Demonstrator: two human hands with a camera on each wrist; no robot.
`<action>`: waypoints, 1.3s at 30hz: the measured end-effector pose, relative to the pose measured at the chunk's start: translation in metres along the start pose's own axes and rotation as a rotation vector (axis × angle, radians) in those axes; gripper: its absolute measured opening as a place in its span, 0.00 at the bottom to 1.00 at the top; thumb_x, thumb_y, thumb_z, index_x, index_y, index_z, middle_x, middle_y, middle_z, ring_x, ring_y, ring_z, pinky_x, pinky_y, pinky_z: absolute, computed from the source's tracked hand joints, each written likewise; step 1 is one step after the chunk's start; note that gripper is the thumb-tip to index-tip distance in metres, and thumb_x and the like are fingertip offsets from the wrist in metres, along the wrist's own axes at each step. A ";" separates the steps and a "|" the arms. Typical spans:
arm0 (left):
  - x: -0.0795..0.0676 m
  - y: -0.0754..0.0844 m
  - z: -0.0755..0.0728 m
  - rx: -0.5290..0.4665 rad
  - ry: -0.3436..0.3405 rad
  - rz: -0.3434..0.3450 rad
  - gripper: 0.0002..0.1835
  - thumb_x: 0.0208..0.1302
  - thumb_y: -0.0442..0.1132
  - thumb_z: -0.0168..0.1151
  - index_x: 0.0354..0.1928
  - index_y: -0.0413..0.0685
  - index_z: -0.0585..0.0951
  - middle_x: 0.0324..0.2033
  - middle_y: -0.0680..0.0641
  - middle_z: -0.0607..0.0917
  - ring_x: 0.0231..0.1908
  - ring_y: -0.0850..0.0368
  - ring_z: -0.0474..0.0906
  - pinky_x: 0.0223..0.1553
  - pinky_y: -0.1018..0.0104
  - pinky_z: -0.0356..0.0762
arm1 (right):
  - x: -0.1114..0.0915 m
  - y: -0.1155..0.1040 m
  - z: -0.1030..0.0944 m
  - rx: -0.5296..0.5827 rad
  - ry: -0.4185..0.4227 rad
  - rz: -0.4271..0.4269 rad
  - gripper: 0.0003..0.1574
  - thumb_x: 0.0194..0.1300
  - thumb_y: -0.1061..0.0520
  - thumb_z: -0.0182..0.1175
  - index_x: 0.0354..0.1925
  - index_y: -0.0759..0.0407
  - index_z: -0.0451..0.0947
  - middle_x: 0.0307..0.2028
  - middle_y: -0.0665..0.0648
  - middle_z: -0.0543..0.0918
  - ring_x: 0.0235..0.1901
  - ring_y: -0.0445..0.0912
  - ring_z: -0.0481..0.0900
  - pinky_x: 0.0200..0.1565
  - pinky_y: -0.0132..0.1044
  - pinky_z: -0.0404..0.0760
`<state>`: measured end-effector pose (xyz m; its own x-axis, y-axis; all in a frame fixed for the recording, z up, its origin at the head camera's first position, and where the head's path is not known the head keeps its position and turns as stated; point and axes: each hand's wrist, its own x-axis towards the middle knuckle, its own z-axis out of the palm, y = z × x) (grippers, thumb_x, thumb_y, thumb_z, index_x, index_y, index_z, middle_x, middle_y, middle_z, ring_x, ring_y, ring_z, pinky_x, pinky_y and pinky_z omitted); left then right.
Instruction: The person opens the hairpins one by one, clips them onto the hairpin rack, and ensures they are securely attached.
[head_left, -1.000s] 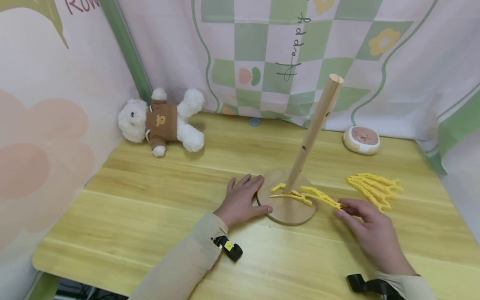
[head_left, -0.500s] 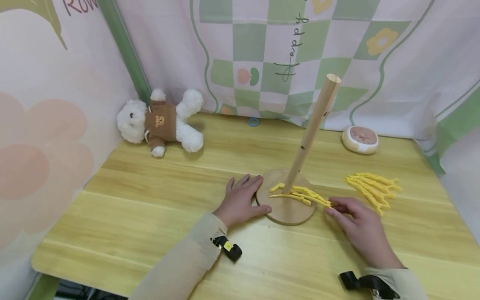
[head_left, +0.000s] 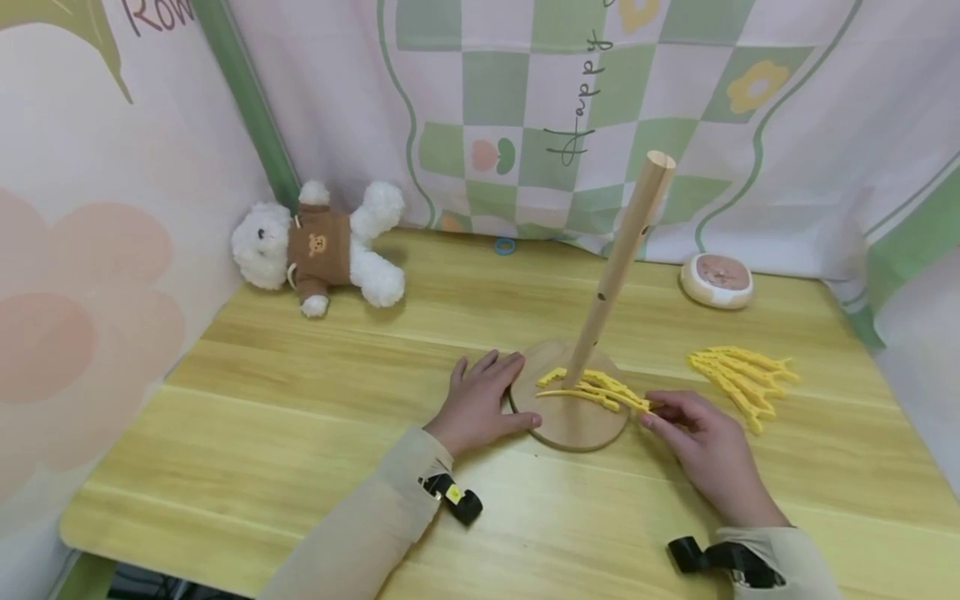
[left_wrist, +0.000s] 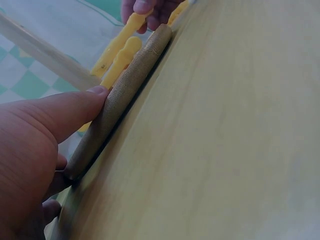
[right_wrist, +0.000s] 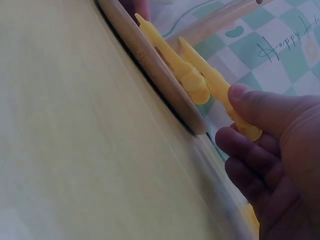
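Note:
A round wooden base lies on the table with a tall wooden pole rising from it at a tilt in the head view; dark holes dot the pole. My left hand rests at the base's left side, fingers stretched along its edge and thumb touching the rim. My right hand pinches the end of a thin, notched yellow plastic piece between thumb and fingers, its other end reaching over the base. Beneath and beside it, similar yellow pieces lie on the base at the pole's foot.
To the right, a small pile of yellow plastic pieces lies on the table. A white plush toy in brown lies back left. At the rear are a blue ring and a round white device, before a checkered curtain.
My right hand has moved left with the yellow plastic piece, bringing it farther over the base beside the other pieces. My left hand has stayed at the base.

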<state>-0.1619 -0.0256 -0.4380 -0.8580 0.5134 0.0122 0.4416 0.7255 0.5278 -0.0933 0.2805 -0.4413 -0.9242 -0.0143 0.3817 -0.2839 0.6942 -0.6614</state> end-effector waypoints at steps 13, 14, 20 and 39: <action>0.001 -0.001 0.002 0.007 -0.004 -0.002 0.49 0.62 0.66 0.65 0.78 0.52 0.59 0.76 0.51 0.61 0.77 0.47 0.48 0.73 0.36 0.33 | 0.001 0.007 -0.001 0.101 -0.050 0.118 0.22 0.59 0.61 0.73 0.53 0.60 0.85 0.40 0.50 0.88 0.37 0.30 0.80 0.39 0.20 0.78; 0.002 -0.002 0.001 0.007 -0.004 -0.002 0.49 0.62 0.65 0.65 0.78 0.51 0.59 0.76 0.51 0.61 0.77 0.47 0.48 0.73 0.36 0.33 | 0.002 0.007 -0.001 0.102 -0.051 0.118 0.22 0.59 0.61 0.73 0.53 0.60 0.85 0.40 0.50 0.88 0.37 0.30 0.80 0.39 0.20 0.78; 0.002 -0.002 0.001 0.006 -0.008 -0.004 0.49 0.62 0.66 0.64 0.78 0.52 0.59 0.76 0.52 0.61 0.77 0.47 0.47 0.73 0.36 0.33 | 0.005 0.003 0.002 0.109 -0.073 0.121 0.22 0.60 0.58 0.73 0.53 0.58 0.84 0.46 0.59 0.87 0.40 0.28 0.80 0.42 0.19 0.77; 0.001 -0.002 0.002 0.009 -0.012 -0.003 0.49 0.62 0.66 0.64 0.79 0.52 0.58 0.76 0.52 0.60 0.77 0.47 0.47 0.73 0.36 0.32 | 0.008 -0.001 0.004 0.151 -0.074 0.209 0.32 0.62 0.54 0.72 0.61 0.63 0.77 0.48 0.61 0.87 0.38 0.31 0.83 0.39 0.23 0.80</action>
<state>-0.1635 -0.0253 -0.4412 -0.8562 0.5167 0.0004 0.4415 0.7312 0.5200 -0.1017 0.2766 -0.4399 -0.9814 0.0619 0.1819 -0.1144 0.5725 -0.8119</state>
